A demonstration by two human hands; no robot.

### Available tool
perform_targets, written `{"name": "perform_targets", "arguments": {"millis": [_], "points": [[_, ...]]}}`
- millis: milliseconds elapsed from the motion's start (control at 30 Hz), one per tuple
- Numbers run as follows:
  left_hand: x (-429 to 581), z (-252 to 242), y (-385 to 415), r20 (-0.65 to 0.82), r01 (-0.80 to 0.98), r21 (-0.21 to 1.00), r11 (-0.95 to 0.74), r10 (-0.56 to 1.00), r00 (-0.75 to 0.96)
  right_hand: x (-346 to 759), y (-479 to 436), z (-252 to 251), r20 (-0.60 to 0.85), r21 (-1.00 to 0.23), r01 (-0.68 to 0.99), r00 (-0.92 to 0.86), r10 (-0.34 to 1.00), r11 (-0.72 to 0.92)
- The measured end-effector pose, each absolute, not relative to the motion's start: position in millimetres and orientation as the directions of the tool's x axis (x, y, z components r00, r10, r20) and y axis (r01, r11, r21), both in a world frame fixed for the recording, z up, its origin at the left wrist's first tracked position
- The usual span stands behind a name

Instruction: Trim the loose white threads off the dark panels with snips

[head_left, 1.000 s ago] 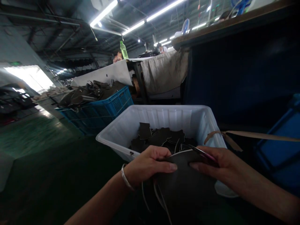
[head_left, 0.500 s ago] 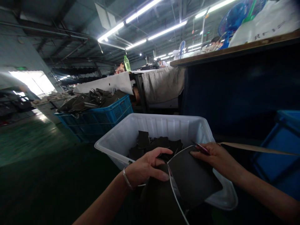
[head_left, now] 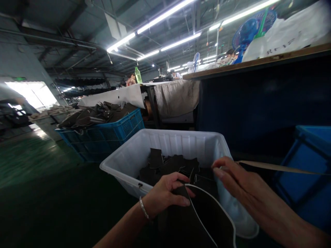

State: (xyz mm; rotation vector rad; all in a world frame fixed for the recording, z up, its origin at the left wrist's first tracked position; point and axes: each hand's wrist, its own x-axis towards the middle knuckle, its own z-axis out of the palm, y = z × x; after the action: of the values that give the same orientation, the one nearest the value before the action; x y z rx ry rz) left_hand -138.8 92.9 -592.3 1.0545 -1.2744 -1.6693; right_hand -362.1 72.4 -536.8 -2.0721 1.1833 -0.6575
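Note:
My left hand, with a silver bracelet at the wrist, pinches a dark, flexible sheet piece by its upper edge. The piece has pale cut edges and bends open into a fold towards the bottom of the view. My right hand is apart from it, over the right side of the white tub. Its fingers are curled together, and what they hold is hidden. More dark pieces lie loosely inside the tub, beyond my left hand.
A blue crate heaped with dark pieces stands left of the tub. Another blue bin is at the right, with a tan strap running towards it. A table edge rises above, carrying a blue fan and white sacks.
My right hand has let go of the dark piece and moved right and nearer. The slim reddish tool seen in it earlier is out of sight. My left hand keeps its pinch.

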Motion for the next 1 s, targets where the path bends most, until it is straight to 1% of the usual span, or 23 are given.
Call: {"name": "perform_targets", "arguments": {"millis": [67,133,167,233,367,500,667,733,800,933,1000], "points": [[-141.9,-593.8,92.9,-0.149,0.103,0.974,-0.204,-0.910,-0.388,-361.1,73.4,-537.1,0.078,-0.797,-0.501,0.467,-0.881,-0.336],[-145.2,-594.6,92.8,-0.137,0.111,0.974,-0.198,-0.902,-0.409,-356.8,75.6,-544.3,-0.003,-0.826,-0.484,0.517,-0.856,-0.290],[-146.7,-594.8,92.8,-0.134,0.112,0.974,-0.196,-0.901,-0.412,-354.5,76.8,-550.4,-0.031,-0.817,-0.500,0.535,-0.845,-0.287],[-149.4,-594.8,93.0,-0.129,0.103,0.977,-0.186,-0.904,-0.407,-351.6,78.8,-565.3,-0.044,-0.776,-0.549,0.538,-0.842,-0.310],[-153.5,-593.9,95.2,-0.106,0.080,0.985,-0.151,-0.907,-0.408,-354.3,79.6,-589.1,0.013,-0.749,-0.565,0.510,-0.860,-0.346],[-157.3,-593.5,98.2,-0.085,0.079,0.989,-0.123,-0.922,-0.377,-356.3,79.2,-592.6,0.067,-0.717,-0.564,0.531,-0.845,-0.411],[-159.4,-595.8,100.0,-0.072,0.114,0.986,-0.124,-0.922,-0.381,-351.8,78.0,-587.1,0.003,-0.609,-0.656,0.560,-0.828,-0.446],[-159.1,-597.4,99.7,-0.069,0.113,0.987,-0.118,-0.928,-0.367,-349.9,78.0,-586.8,-0.018,-0.627,-0.653,0.557,-0.830,-0.425],[-158.7,-599.1,99.1,-0.071,0.121,0.985,-0.121,-0.933,-0.353,-348.3,78.9,-587.4,-0.042,-0.678,-0.632,0.543,-0.838,-0.375],[-157.9,-602.7,98.5,-0.071,0.160,0.978,-0.134,-0.935,-0.347,-345.4,82.1,-590.2,0.021,-0.790,-0.523,0.497,-0.868,-0.319],[-157.8,-604.5,98.3,-0.069,0.175,0.975,-0.134,-0.940,-0.334,-343.4,83.1,-592.0,0.021,-0.841,-0.469,0.470,-0.882,-0.270]]}}
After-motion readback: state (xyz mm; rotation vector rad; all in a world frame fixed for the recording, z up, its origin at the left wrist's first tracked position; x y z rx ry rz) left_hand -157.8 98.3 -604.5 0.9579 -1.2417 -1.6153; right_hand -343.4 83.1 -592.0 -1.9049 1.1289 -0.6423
